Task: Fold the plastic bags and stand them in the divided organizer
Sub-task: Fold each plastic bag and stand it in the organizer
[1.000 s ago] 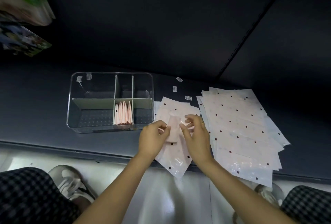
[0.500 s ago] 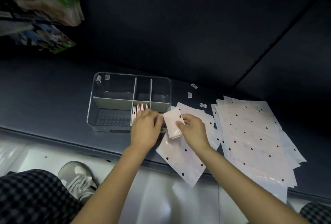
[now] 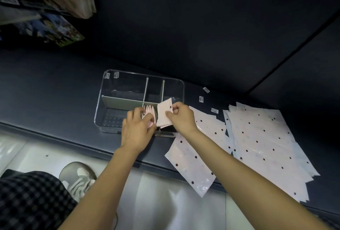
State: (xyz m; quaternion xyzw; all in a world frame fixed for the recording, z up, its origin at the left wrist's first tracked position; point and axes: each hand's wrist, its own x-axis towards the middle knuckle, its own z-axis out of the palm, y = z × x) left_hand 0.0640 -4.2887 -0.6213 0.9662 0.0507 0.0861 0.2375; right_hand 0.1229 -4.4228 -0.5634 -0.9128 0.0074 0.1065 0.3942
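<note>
1. Now the right hand (image 3: 181, 117) pinches a folded bag (image 3: 164, 115) over the organizer (image 3: 108, 101), fingers clamped on its edge.
2. Left hand (image 3: 137, 130), fingers curled, holds the standing bags (image 3: 149, 110) aside.
3. Next, probably: lower it upright into that gap.

One organizer (image 3: 110, 104), three small labels (image 3: 201, 99) (flat bags uncountable).
</note>
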